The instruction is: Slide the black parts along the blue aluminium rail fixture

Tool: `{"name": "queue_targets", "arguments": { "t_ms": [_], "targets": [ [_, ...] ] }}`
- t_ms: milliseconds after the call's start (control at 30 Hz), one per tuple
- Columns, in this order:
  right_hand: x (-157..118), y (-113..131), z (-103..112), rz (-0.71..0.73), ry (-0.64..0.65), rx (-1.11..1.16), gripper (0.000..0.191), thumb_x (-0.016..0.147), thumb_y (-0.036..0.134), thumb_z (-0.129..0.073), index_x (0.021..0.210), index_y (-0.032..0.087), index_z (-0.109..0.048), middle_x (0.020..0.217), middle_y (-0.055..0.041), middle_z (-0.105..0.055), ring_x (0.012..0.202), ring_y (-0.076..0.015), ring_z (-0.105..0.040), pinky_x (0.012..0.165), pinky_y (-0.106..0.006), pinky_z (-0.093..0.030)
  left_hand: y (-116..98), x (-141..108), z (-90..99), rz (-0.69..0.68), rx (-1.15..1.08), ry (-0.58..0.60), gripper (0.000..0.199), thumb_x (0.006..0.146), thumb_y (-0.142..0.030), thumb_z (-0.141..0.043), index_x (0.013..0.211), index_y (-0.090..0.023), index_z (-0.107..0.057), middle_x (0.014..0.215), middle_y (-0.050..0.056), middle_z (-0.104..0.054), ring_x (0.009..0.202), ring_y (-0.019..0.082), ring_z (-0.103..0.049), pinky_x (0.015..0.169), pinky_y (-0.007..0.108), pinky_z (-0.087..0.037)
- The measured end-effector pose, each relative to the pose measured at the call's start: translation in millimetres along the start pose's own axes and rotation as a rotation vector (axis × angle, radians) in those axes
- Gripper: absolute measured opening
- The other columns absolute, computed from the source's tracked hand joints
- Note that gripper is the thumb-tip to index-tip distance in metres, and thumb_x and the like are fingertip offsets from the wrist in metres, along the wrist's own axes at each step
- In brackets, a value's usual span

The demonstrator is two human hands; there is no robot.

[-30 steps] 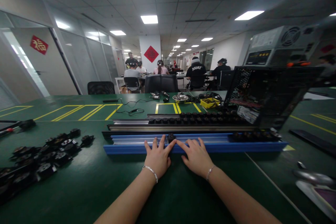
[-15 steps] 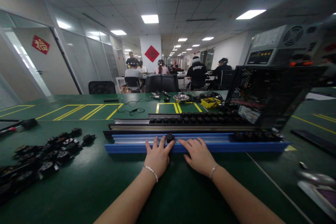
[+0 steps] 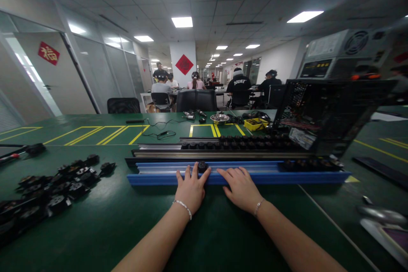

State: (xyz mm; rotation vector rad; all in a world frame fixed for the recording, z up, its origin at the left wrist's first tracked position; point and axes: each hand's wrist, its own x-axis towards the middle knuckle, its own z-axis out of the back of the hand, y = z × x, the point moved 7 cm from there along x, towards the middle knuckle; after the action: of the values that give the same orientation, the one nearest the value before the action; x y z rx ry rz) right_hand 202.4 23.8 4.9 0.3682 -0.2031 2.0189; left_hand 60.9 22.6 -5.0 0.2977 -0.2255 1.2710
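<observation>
A long blue rail [image 3: 270, 178] lies across the green table. In its channel, at the fingertips of my left hand [image 3: 191, 187], sits a small black part [image 3: 202, 166]. That hand rests on the rail with its fingers spread; the part stands between fingers and thumb, and whether they press on it I cannot tell. My right hand [image 3: 240, 187] lies on the rail just to the right, fingers apart and holding nothing. Several black parts [image 3: 309, 165] sit at the rail's right end.
Behind the blue rail are dark rails [image 3: 159, 153], one bearing a row of black parts [image 3: 239, 144]. A pile of black parts [image 3: 60, 187] lies left. An open computer case [image 3: 331, 114], yellow basket [image 3: 255, 124] and metal bowl [image 3: 219, 119] stand farther back. People sit beyond.
The small black part in the blue rail has shifted slightly left, closer to the fingers of my left hand. Both hands have stayed nearly in place.
</observation>
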Motion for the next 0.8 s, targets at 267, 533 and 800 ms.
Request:
{"name": "queue_targets", "arguments": {
  "t_ms": [267,533,800],
  "targets": [
    [0.1,-0.6,0.4,-0.002,0.0,0.002,0.048,0.078,0.026,-0.05,0.126,0.028,-0.045,0.106,-0.0048,-0.058,0.099,-0.0211,-0.047,0.098,-0.04,-0.019,0.6,-0.3,0.1,0.011,-0.007,-0.005,0.06,0.079,-0.026,-0.046,0.135,-0.04,-0.027,0.141,0.009,-0.036,0.124,0.033,-0.035,0.095,0.066,-0.019],
    [0.7,-0.2,1.4,0.001,0.017,0.02,0.048,0.077,0.025,-0.049,0.125,0.026,-0.046,0.108,-0.0062,-0.058,0.101,-0.0215,-0.047,0.097,-0.04,-0.02,2.4,-1.4,2.6,0.042,-0.005,-0.015,0.055,0.079,-0.027,-0.045,0.132,-0.036,-0.034,0.14,0.012,-0.036,0.125,0.031,-0.035,0.098,0.062,-0.018],
    [0.1,-0.4,2.3,-0.011,0.027,0.034,0.049,0.077,0.025,-0.049,0.126,0.027,-0.046,0.108,-0.0054,-0.058,0.101,-0.0209,-0.047,0.098,-0.039,-0.019,4.8,-2.5,3.1,0.054,-0.008,-0.032,0.052,0.079,-0.029,-0.046,0.131,-0.032,-0.037,0.139,0.014,-0.037,0.125,0.032,-0.035,0.099,0.059,-0.02]
  ]
}}
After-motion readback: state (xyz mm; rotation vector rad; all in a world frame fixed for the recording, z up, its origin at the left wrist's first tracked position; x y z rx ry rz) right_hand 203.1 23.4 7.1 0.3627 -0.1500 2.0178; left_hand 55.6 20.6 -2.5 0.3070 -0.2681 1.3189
